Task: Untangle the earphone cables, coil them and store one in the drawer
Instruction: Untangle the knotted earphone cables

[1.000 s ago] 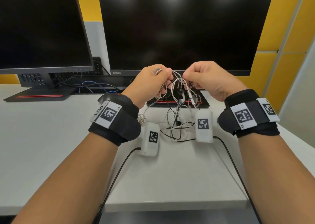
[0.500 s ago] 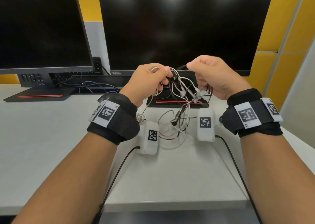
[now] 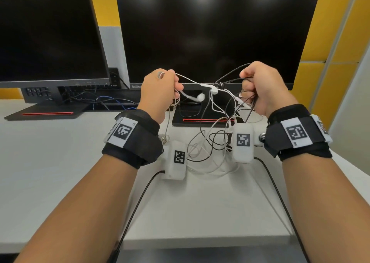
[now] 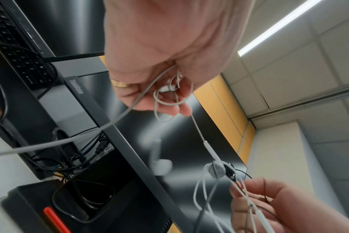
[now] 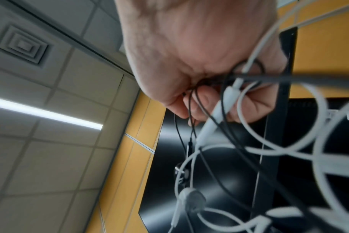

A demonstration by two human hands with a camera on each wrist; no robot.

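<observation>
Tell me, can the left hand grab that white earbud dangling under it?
Probably not right now. The left hand is gripping white cable, so its fingers are busy. The white earbud hangs close beside it with nothing between them, so freeing a finger or two would likely do.

Two dark monitors point(image 3: 210, 32) stood side by side at the back of the white desk point(image 3: 50, 162) — a keyboard point(image 3: 36, 92) and loose blue and black wires point(image 3: 104, 102) lay beneath the left one.
</observation>
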